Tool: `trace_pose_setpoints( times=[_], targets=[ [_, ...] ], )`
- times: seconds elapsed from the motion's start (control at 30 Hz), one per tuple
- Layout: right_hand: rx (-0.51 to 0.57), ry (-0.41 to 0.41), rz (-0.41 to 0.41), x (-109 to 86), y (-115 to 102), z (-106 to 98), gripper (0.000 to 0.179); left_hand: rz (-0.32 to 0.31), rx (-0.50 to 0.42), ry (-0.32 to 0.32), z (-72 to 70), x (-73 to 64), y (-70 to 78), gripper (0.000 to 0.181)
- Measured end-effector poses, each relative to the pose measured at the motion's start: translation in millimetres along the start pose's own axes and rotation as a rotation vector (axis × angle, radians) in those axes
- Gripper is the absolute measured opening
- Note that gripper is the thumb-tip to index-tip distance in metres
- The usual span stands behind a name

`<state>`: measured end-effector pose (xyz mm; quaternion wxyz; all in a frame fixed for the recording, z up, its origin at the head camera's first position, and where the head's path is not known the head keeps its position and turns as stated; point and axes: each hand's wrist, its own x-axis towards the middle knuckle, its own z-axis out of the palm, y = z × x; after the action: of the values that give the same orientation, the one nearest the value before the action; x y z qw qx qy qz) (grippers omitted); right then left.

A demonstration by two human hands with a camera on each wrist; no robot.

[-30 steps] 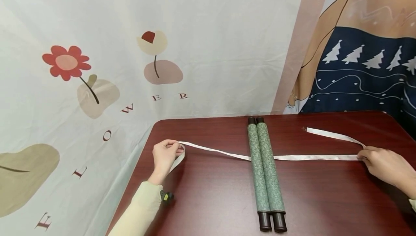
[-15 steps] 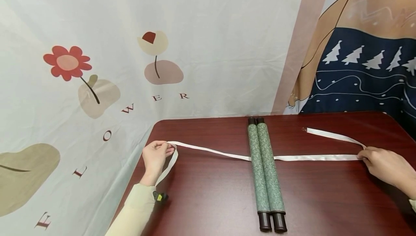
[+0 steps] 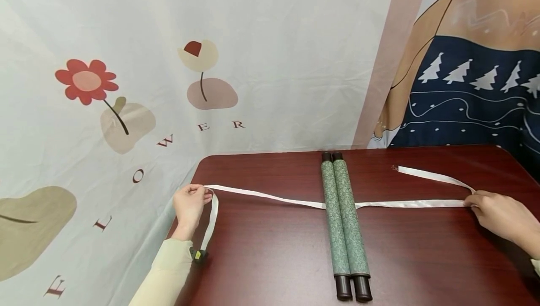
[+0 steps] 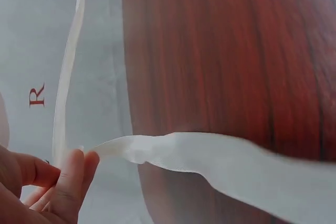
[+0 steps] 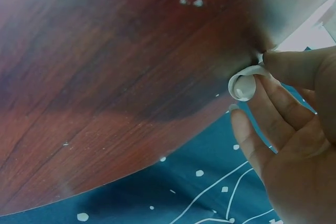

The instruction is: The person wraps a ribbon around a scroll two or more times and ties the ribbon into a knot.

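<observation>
A closed scroll with two green patterned rolls and dark end knobs lies lengthwise on the table. A white ribbon passes beneath it and stretches out to both sides. At the table's left side my left hand pinches the ribbon between thumb and fingertips, with a loose tail hanging down. The left wrist view shows the pinching fingers and the wide tail close up. Over on the right, my right hand pinches the ribbon's other side, whose frayed end lies toward the back. In the right wrist view the ribbon curls at the fingertips.
The dark red wooden table has rounded back corners. Behind it hangs a pale cloth printed with flowers and letters. A navy cloth with white trees hangs at the back right.
My left hand has moved left, drawing the ribbon with it, so its left stretch is longer and the tail hangs straighter. The right hand and the scroll have stayed put.
</observation>
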<state>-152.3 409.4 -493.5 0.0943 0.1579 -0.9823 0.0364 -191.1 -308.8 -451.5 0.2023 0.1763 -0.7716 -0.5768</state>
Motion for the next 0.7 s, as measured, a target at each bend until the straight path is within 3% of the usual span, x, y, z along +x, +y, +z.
trace_pose_setpoints(
  times=[0.2, 0.27, 0.37, 0.5, 0.7],
  targets=[
    [0.015, -0.026, 0.007, 2.1, 0.0, -3.6, 0.013, -0.029, 0.208, -0.152, -4.6, -0.9, -3.9, 0.022],
    [0.03, -0.031, 0.026, 2.3, -0.1, -6.5, 0.012, -0.012, 0.293, -0.182, -2.0, -2.5, -5.3, 0.026],
    [0.052, -0.009, 0.052, 3.6, -2.0, -12.5, 0.015, 0.064, 0.382, -0.18, 5.9, -7.8, -2.5, 0.026],
    [0.056, 0.065, 0.04, 8.8, -12.3, -19.9, 0.019, 0.172, 0.432, -0.196, 25.5, -21.0, 11.3, 0.021],
    [0.096, 0.074, -0.046, 24.2, -45.5, -22.0, 0.02, 0.301, 0.477, -0.397, 72.8, -52.1, 27.9, 0.02]
  ],
)
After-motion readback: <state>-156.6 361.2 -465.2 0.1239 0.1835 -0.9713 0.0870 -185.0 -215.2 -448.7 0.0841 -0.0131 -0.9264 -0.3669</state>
